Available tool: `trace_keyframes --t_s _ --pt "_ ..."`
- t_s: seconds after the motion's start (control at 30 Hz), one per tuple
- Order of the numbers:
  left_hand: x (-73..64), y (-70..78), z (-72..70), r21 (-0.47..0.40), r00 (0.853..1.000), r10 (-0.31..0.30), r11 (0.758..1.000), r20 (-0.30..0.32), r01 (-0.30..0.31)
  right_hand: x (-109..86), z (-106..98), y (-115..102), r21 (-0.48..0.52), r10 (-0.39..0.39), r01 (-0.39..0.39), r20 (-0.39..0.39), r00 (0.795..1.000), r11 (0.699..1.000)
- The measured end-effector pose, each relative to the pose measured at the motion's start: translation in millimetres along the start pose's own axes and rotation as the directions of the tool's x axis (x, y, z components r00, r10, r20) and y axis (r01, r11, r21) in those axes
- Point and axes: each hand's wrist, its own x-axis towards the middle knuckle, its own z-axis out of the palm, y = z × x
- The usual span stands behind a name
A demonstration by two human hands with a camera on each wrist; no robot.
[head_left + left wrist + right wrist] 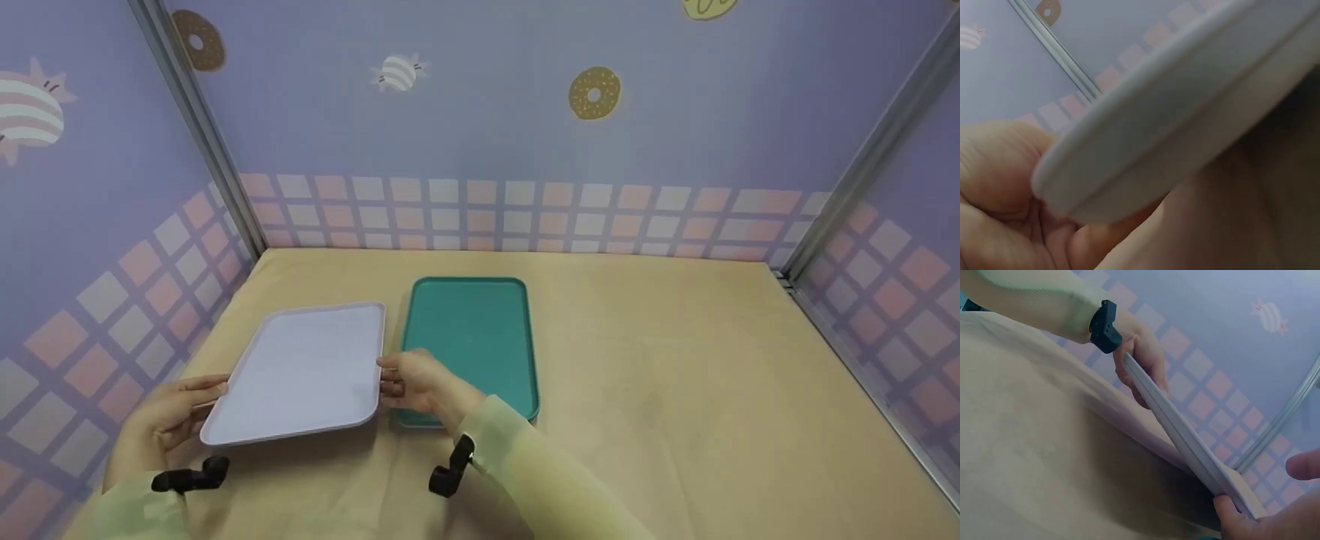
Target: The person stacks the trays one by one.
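Observation:
A pale lavender tray point(304, 375) with rounded corners is tilted above the table, a shadow beneath it in the right wrist view. My left hand point(169, 416) grips its left edge, and in the left wrist view the tray's thick rim point(1145, 135) lies between the thumb side and the fingers. On the opposite edge, my right hand point(424, 382) holds the tray with curled fingers at the rim. A teal rectangular tray point(469, 322) lies flat on the table just right of the lavender one, its lower left part overlapped by my right hand.
A beige cloth point(660, 390) covers the table. Patterned purple walls point(487, 135) enclose it at the back and both sides, with metal posts point(202, 135) at the corners. Black wrist cameras point(452, 466) sit over the pale green sleeves point(555, 480).

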Motion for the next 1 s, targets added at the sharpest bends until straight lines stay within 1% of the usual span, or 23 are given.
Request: trace_keyframes --t_s 0.13,0.27,0.43,0.53,0.63,0.77,0.87,1.0 --pt "1.0 -0.3 3.3 -0.032 1.000 0.006 0.999 0.023 -0.005 0.7 -2 1 -0.005 -0.007 0.007 -0.021 1.000 1.000" --pt "0.6 1.7 5.9 -0.055 0.999 0.026 0.998 0.047 -0.024 0.7 -4 1 -0.024 -0.029 0.028 -0.036 0.999 0.999" --pt "-2.0 6.1 10.6 -0.113 0.998 0.052 0.993 0.044 -0.046 0.6 -10 1 -0.076 -0.059 0.055 -0.050 0.997 0.996" --pt "-1.6 9.9 16.3 -0.132 0.997 0.077 0.989 0.032 -0.072 0.3 -16 -1 -0.086 -0.088 0.083 -0.060 0.994 0.993" --pt "-0.1 14.1 23.8 -0.124 0.994 0.110 0.987 0.023 -0.106 -0.7 -22 -3 -0.082 -0.126 0.119 -0.080 0.989 0.989" --pt "1.9 19.4 34.8 -0.130 0.991 0.133 0.983 0.014 -0.130 -1.2 -31 -6 -0.091 -0.172 0.163 -0.104 0.980 0.982" --pt "3.3 22.3 43.6 -0.150 0.989 0.145 0.978 0.009 -0.142 -1.7 -38 -8 -0.090 -0.189 0.180 -0.112 0.975 0.980" --pt "5.1 25.7 56.5 -0.160 0.987 0.163 0.974 0.009 -0.159 -4.4 -51 -12 -0.096 -0.191 0.181 -0.109 0.976 0.979"
